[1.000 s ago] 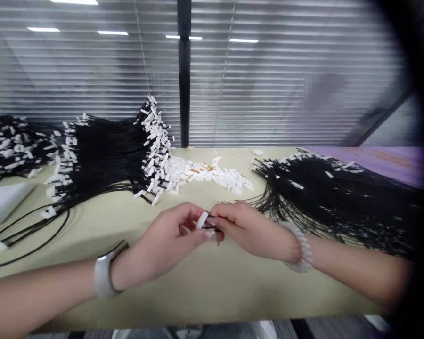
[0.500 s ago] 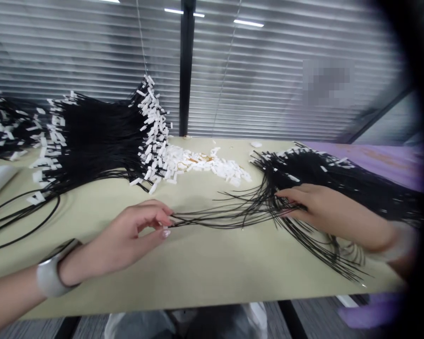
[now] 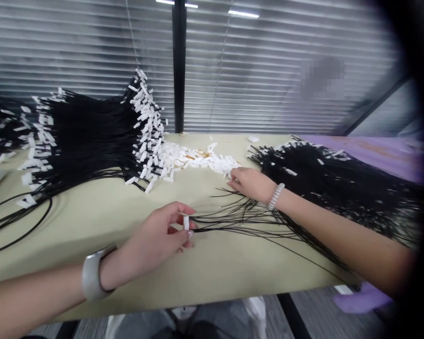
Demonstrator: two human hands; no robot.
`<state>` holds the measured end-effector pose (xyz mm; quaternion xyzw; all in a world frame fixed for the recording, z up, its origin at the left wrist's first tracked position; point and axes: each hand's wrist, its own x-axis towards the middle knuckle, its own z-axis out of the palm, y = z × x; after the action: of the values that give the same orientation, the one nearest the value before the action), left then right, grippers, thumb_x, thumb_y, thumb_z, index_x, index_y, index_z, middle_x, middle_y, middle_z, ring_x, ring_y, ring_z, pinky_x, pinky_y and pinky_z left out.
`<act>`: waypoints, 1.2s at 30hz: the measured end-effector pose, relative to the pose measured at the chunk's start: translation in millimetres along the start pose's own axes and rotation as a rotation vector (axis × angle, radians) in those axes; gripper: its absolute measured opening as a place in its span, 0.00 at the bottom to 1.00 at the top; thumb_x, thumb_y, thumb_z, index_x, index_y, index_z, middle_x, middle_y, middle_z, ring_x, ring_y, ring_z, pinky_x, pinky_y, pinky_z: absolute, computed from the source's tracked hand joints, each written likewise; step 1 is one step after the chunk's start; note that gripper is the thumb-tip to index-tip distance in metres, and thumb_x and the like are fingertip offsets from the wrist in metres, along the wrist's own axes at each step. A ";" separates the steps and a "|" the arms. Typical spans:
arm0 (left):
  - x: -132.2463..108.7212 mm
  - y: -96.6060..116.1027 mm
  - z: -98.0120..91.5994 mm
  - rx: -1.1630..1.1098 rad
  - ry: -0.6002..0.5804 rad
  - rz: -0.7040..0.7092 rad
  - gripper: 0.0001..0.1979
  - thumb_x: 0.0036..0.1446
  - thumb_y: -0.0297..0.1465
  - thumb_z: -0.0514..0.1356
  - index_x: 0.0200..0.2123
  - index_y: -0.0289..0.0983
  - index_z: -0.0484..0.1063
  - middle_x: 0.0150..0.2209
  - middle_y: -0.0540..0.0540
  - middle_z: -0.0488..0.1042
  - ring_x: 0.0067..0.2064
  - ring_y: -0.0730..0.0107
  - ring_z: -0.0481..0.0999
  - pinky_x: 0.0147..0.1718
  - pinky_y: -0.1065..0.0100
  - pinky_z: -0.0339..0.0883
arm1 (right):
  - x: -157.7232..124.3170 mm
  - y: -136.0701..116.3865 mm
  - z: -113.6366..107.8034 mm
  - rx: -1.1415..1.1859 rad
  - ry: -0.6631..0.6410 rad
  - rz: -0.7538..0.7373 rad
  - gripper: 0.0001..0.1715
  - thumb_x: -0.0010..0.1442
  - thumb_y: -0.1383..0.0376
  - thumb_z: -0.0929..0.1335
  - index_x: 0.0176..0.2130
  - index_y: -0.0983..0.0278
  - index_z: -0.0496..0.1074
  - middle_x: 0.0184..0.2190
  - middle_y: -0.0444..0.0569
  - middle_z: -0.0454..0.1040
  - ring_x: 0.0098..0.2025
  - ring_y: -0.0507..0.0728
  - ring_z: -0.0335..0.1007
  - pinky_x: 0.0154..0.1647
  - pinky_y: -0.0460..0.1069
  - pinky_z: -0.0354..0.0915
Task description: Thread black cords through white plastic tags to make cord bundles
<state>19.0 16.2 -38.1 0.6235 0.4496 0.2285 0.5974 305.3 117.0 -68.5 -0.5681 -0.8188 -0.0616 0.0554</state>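
My left hand point(image 3: 159, 235) pinches the ends of several thin black cords point(image 3: 240, 221) together with a small white tag point(image 3: 186, 222) at its fingertips. The cords fan out to the right across the pale green table point(image 3: 102, 221). My right hand point(image 3: 250, 182) reaches forward to the edge of a loose pile of white tags point(image 3: 201, 162); its fingers curl down among the tags, and I cannot see what they hold.
A big bundle of black cords with white tags point(image 3: 92, 136) lies at the left, with another heap point(image 3: 339, 183) at the right. A purple sheet point(image 3: 385, 153) covers the table's far right. Window blinds stand behind. The table's front edge is close to my arms.
My right hand left the loose cords on the right and moved forward-left to the white tag pile. My left hand kept its pinch on the cord ends and shifted slightly right.
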 end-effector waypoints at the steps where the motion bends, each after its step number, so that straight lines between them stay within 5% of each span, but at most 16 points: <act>1: -0.5 -0.6 1.4 -0.015 -0.015 -0.014 0.14 0.53 0.30 0.55 0.45 0.38 0.60 0.42 0.45 0.70 0.30 0.73 0.74 0.28 0.69 0.68 | -0.7 -1.3 0.8 -0.004 0.006 -0.004 0.17 0.60 0.56 0.59 0.36 0.67 0.67 0.34 0.54 0.70 0.36 0.56 0.66 0.35 0.47 0.57; 12: 0.6 -4.4 8.5 -0.079 0.010 -0.024 0.14 0.54 0.37 0.57 0.41 0.35 0.64 0.29 0.49 0.70 0.28 0.75 0.74 0.29 0.73 0.68 | 5.0 -8.6 11.6 0.024 0.009 -0.026 0.11 0.60 0.65 0.59 0.35 0.69 0.67 0.34 0.55 0.68 0.36 0.55 0.65 0.39 0.48 0.58; 18: 3.5 -6.7 9.6 -0.117 0.036 -0.048 0.13 0.53 0.37 0.57 0.38 0.35 0.63 0.29 0.48 0.71 0.31 0.72 0.75 0.30 0.70 0.70 | 2.4 -20.6 -24.1 0.112 0.098 0.020 0.12 0.61 0.63 0.58 0.38 0.68 0.66 0.35 0.55 0.70 0.37 0.57 0.66 0.39 0.50 0.60; 20: 3.5 -6.7 11.0 -0.089 0.048 -0.043 0.12 0.53 0.37 0.58 0.37 0.35 0.63 0.28 0.49 0.71 0.30 0.71 0.75 0.28 0.71 0.70 | -7.8 -39.4 -44.6 0.233 0.126 0.013 0.13 0.63 0.61 0.56 0.42 0.64 0.64 0.31 0.49 0.71 0.33 0.53 0.67 0.36 0.48 0.62; 25: 1.1 -7.5 14.4 -0.025 0.066 -0.009 0.11 0.53 0.37 0.58 0.34 0.36 0.65 0.28 0.48 0.72 0.31 0.70 0.75 0.28 0.71 0.70 | -46.0 -113.0 -78.3 1.050 0.248 -0.081 0.16 0.58 0.63 0.64 0.47 0.58 0.67 0.36 0.45 0.73 0.36 0.52 0.71 0.40 0.49 0.68; 28: -0.4 -8.7 14.5 0.010 0.063 0.066 0.11 0.53 0.38 0.58 0.34 0.36 0.66 0.31 0.48 0.72 0.33 0.68 0.74 0.28 0.71 0.69 | -54.9 -140.9 -72.7 1.276 0.115 -0.032 0.06 0.54 0.65 0.67 0.35 0.61 0.71 0.32 0.45 0.73 0.33 0.52 0.71 0.34 0.48 0.69; 33: -1.9 -10.4 14.0 0.022 0.071 0.082 0.09 0.53 0.37 0.58 0.32 0.36 0.66 0.29 0.49 0.71 0.33 0.70 0.73 0.28 0.71 0.69 | -49.1 -144.8 -49.1 1.348 0.055 0.077 0.14 0.45 0.63 0.73 0.33 0.64 0.69 0.24 0.43 0.71 0.25 0.49 0.67 0.24 0.45 0.65; 36: -2.9 -10.4 14.5 -0.010 0.076 0.057 0.09 0.53 0.37 0.58 0.33 0.37 0.65 0.28 0.50 0.70 0.32 0.70 0.73 0.27 0.72 0.69 | -47.4 -143.3 -43.4 1.425 0.031 0.065 0.11 0.45 0.62 0.73 0.28 0.65 0.70 0.23 0.44 0.72 0.24 0.49 0.67 0.23 0.44 0.64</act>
<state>26.6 4.7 -49.9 0.6239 0.4528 0.2714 0.5762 188.4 16.4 -38.8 -0.4167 -0.6417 0.4823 0.4267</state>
